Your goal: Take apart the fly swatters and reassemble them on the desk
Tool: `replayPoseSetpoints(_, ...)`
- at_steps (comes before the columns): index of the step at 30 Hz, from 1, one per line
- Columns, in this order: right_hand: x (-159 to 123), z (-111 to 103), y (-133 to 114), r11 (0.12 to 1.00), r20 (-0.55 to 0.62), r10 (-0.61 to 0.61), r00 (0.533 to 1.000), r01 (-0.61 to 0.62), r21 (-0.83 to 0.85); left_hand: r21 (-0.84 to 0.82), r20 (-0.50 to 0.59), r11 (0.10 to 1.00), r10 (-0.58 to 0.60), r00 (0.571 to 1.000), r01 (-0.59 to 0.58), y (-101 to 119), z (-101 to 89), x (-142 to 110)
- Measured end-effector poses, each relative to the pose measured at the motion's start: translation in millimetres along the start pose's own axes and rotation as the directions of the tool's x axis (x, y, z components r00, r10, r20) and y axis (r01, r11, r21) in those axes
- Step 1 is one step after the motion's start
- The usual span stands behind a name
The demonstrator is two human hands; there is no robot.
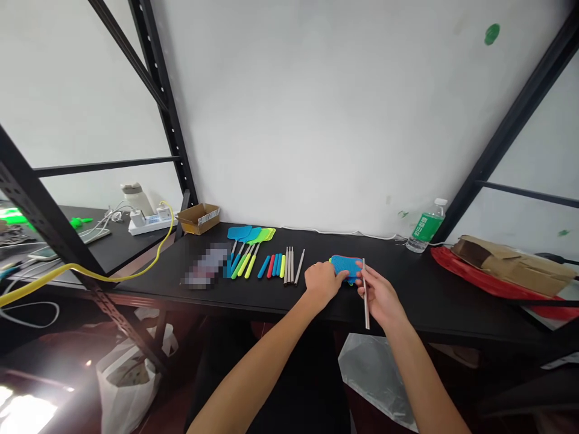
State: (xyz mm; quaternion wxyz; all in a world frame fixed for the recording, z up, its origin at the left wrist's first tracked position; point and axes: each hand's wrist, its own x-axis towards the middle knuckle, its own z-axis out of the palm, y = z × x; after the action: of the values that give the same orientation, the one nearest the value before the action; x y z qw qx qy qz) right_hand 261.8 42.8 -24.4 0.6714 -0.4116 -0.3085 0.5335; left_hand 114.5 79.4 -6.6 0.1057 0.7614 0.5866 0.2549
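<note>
Between our hands, the blue-topped pile [347,264], our clock's centre.
At four o'clock, our right hand [382,299] has thumb and fingers clamped on a rod [366,308], likely held high to leave its lower end, pointing to six, free. At eight, our left hand [321,282] touches the pile, perhaps steadying it; whether it grips, we cannot tell. Rods [288,268] and handles [270,266] lie at nine, seemingly sorted for reach.

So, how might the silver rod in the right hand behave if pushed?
The silver rod is probably stiff: it juts straight from the right hand. Its shiny surface may be slippery, and its seemingly round shape could let it roll.
</note>
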Motion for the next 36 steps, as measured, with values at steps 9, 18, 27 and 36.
replayPoseSetpoints(9,39.4,75.3,47.4,0.711,0.078,-0.206,0.976,0.204,-0.673,0.219,-0.186,0.973,-0.034,0.982,0.076,-107.0,-72.9,-27.9)
replayPoseSetpoints(18,62.9,105.9,69.4,0.19,0.162,-0.295,0.942,0.224,-0.956,0.49,-0.247,0.829,-0.164,0.955,0.269,-176.6,-96.8,-42.5)
replayPoseSetpoints(27,27.8,106.8,60.9,0.419,0.24,-0.36,0.902,0.386,-0.822,0.517,-0.268,0.835,-0.053,0.962,0.19,-150.3,-101.2,-45.6)
replayPoseSetpoints(36,12.7,147.8,29.2,0.886,0.187,0.312,0.932,-0.356,0.298,0.38,-0.264,0.923,0.165,0.95,-0.054,-67.6,-68.3,-87.1)
